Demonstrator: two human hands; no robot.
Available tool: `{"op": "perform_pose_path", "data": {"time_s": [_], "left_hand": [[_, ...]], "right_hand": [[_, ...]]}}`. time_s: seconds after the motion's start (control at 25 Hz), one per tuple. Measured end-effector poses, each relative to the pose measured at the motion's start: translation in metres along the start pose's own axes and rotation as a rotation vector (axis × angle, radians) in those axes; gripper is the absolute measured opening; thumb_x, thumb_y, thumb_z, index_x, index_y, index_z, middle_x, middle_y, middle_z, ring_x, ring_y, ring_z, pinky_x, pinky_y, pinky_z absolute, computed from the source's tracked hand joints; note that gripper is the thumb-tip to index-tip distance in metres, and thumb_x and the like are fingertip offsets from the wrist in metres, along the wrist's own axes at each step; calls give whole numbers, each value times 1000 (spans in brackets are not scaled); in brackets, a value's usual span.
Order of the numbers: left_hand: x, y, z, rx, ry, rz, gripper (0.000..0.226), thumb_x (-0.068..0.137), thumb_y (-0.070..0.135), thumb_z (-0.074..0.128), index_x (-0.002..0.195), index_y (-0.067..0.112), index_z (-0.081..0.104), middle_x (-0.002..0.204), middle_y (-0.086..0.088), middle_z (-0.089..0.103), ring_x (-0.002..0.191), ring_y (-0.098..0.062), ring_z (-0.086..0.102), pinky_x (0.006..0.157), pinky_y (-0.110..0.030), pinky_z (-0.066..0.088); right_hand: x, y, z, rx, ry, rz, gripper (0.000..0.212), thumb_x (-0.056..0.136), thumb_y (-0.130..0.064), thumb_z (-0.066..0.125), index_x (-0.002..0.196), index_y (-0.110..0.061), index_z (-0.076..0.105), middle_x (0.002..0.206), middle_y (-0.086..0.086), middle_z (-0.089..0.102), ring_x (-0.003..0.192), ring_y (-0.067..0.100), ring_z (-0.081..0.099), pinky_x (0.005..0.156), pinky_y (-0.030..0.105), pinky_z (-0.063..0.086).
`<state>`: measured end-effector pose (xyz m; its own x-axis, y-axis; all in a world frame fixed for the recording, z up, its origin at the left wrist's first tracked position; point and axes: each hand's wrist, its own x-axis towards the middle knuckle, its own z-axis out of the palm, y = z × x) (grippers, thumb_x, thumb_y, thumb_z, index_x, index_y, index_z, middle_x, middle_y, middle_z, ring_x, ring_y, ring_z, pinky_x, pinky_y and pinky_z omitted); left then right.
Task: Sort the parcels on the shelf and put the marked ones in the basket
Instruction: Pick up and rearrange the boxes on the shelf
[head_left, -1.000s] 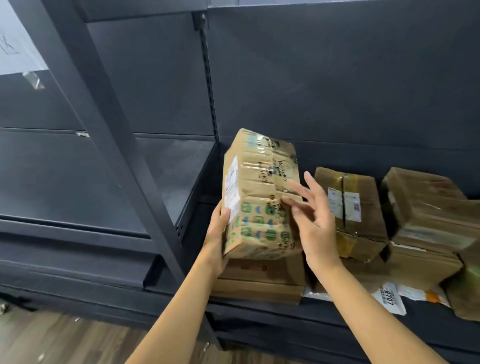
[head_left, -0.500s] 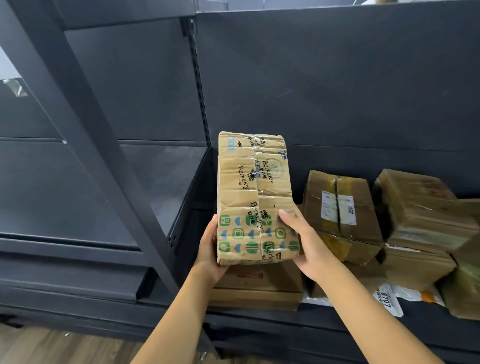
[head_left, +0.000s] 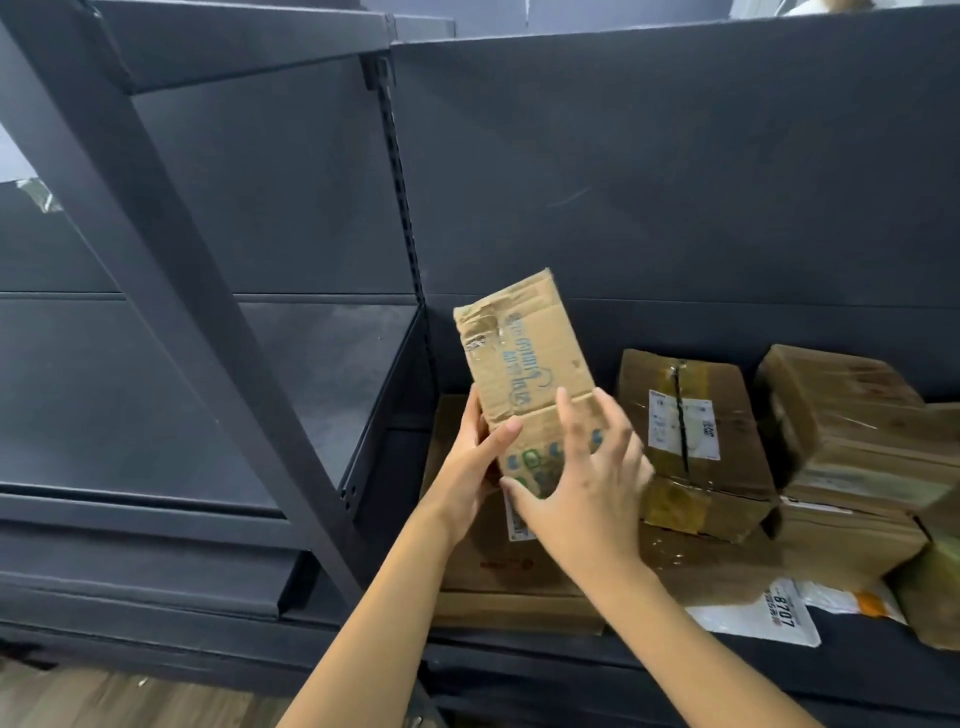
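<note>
Left hand (head_left: 470, 462): I am grasping the left edge of the cardboard box (head_left: 524, 353), thumb across its front face, the other fingers out of sight behind it.
Right hand (head_left: 587, 488): released, with fingers splayed and fairly straight; it lies flat over the lower right of the box's front. The fingertips are blurred.
Cardboard box: held up between my hands, on end, with its top leaning left. It has blue print on the upper half, small green and blue squares lower down, and torn tape at the top left corner. It hangs over the left end of the pile.
Flat carton (head_left: 498, 577): lies on the shelf (head_left: 675, 660) directly under my hands.
White bag (head_left: 753, 618): flat on the shelf just right of the carton, printed 8707.
Labelled parcel (head_left: 691, 431): brown, with a white label on top, tilted, just right of my right hand.
Taped parcels (head_left: 841, 431): stacked at the far right, touching one another.
Post (head_left: 156, 270): dark metal, slanting across the left of the view.
Back panel (head_left: 675, 182): dark and plain, behind everything.
</note>
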<state>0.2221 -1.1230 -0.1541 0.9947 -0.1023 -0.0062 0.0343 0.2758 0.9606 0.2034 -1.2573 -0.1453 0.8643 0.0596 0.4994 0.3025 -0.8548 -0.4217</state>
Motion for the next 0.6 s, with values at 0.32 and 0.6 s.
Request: {"op": "perform_pose_path", "data": {"time_s": [0.32,0.6], "left_hand": [[-2,-9,-27,-41,228,-83,48,84,46,58,129,35,51,121,5,67,110,-19,65,91,-40,51],[-4,-17,-40,-362,134,-327,56,80,57,56,122,21,65,123,-11,66,113,-32,63,94,-46,50]], "right_hand": [[10,19,-12,815,-171,205,46,89,-4,56,118,-40,53,108,-28,64,106,-10,56,97,26,50],[34,49,-22,1156,-637,470,93,56,-56,81,137,-39,39,132,-3,58,116,18,60,93,40,51]]}}
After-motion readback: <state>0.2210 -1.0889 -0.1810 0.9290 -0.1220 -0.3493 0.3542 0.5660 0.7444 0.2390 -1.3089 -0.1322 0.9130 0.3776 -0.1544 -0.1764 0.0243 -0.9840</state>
